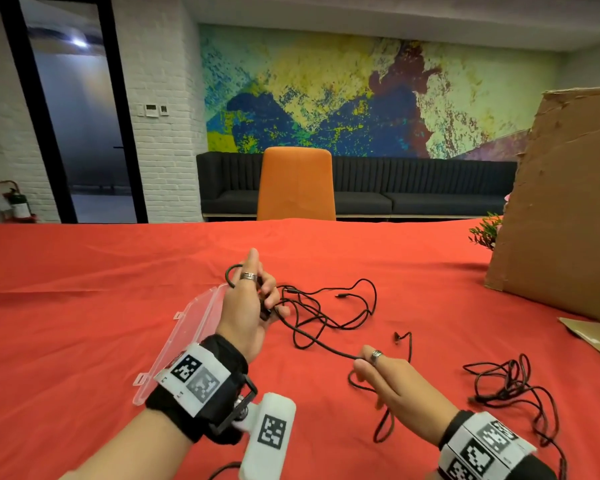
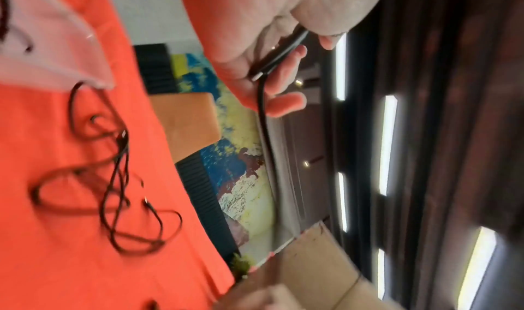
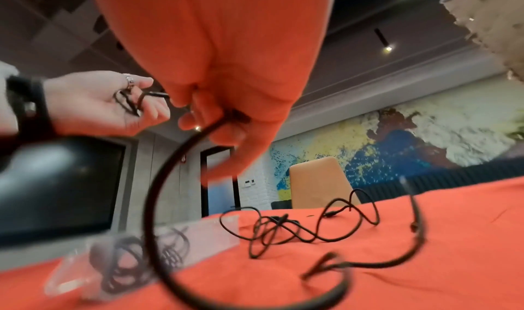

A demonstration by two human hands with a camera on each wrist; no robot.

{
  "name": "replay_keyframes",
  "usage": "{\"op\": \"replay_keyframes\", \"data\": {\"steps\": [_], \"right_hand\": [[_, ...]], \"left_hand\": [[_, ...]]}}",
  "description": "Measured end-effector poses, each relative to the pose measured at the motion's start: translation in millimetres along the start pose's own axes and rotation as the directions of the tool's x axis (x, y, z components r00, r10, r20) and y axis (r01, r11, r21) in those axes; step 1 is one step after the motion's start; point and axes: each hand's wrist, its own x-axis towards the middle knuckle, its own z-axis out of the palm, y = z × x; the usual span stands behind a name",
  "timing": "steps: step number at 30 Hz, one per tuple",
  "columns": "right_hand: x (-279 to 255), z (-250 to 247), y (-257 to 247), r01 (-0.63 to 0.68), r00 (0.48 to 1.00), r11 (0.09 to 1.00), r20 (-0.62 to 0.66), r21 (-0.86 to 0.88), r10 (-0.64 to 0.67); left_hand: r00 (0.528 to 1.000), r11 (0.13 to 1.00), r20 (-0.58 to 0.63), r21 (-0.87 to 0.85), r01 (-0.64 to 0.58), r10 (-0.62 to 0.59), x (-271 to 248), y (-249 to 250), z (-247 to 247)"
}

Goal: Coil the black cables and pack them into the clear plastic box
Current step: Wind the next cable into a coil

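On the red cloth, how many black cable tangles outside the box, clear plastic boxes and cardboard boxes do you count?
Black cable tangles: 2, one held, one at right
Clear plastic box: 1
Cardboard box: 1
Total: 4

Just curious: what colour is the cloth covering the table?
Orange-red, plain; the tablecloth shows best in the head view.

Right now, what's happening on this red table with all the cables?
A person is coiling a black cable. Their left hand holds one end with a small loop started, while the right hand grips the same cable further along. Most of it still lies loose and tangled on the red tablecloth. The clear plastic box sits open beside the left hand, with some coiled cable already inside. Another tangled cable waits to the right.
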Motion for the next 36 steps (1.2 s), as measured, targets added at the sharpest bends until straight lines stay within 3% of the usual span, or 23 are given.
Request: {"op": "replay_keyframes", "data": {"steps": [3,5,6,8,11,13,18,20,23,25,27,28,30,32,33,34,36], "right_hand": [[-1,-7,-9,0.06,0.997,0.993,-0.05,-0.102,-0.065],[1,-10,-22,0.109,0.991,0.946,-0.04,-0.304,-0.127],[3,-11,-29,0.12,0.986,0.914,-0.058,-0.388,-0.154],[8,-15,-43,0.079,0.977,0.919,-0.152,-0.387,-0.148],[20,-23,-57,-0.026,0.965,0.975,-0.26,-0.22,-0.033],[27,-27,-58,-0.015,0.964,0.997,-0.264,-0.075,-0.005],[33,-22,-35,-0.062,0.981,0.967,-0.164,0.248,0.105],[34,-20,-25,-0.098,0.972,0.959,-0.181,0.265,0.149],[35,-15,-21,-0.051,0.951,0.983,-0.291,0.175,0.101],[34,-9,-22,-0.011,0.927,0.986,-0.367,0.164,0.072],[34,-4,-23,-0.001,0.904,0.988,-0.422,0.155,0.067],[34,-3,-21,-0.014,0.899,0.99,-0.431,0.14,0.074],[29,2,-15,-0.044,0.915,0.992,-0.394,0.118,0.087],[19,9,-9,-0.043,0.95,0.994,-0.303,0.098,0.071],[14,12,-7,-0.043,0.963,0.998,-0.264,0.055,0.057],[9,15,-8,-0.044,0.971,0.999,-0.236,-0.005,0.042],[2,18,-14,-0.033,0.982,0.989,-0.189,-0.147,0.004]], "left_hand": [[0.985,0.915,0.156,0.381,-0.131,0.076,0,-8,1],[0.941,0.835,0.322,0.541,-0.097,-0.099,-3,-13,3],[0.902,0.812,0.372,0.583,-0.043,-0.22,-7,-14,4],[0.804,0.769,0.433,0.637,0.047,-0.408,-15,-14,6],[0.642,0.688,0.492,0.722,0.077,-0.588,-24,-14,7],[0.56,0.694,0.52,0.706,0.143,-0.645,-26,-12,7],[0.507,0.731,0.536,0.576,0.366,-0.675,-24,-11,2],[0.485,0.739,0.559,0.536,0.408,-0.672,-24,-14,0],[0.47,0.728,0.556,0.549,0.411,-0.685,-25,-17,0],[0.472,0.703,0.526,0.596,0.389,-0.707,-29,-21,3],[0.506,0.712,0.51,0.584,0.391,-0.696,-34,-26,6],[0.549,0.743,0.51,0.539,0.396,-0.663,-35,-29,7],[0.689,0.831,0.476,0.407,0.379,-0.547,-37,-33,10],[0.855,0.907,0.353,0.32,0.272,-0.38,-34,-39,12],[0.912,0.931,0.283,0.297,0.212,-0.298,-32,-43,12],[0.943,0.946,0.229,0.274,0.175,-0.241,-31,-47,11],[0.96,0.959,0.181,0.228,0.168,-0.212,-30,-52,13]]}}
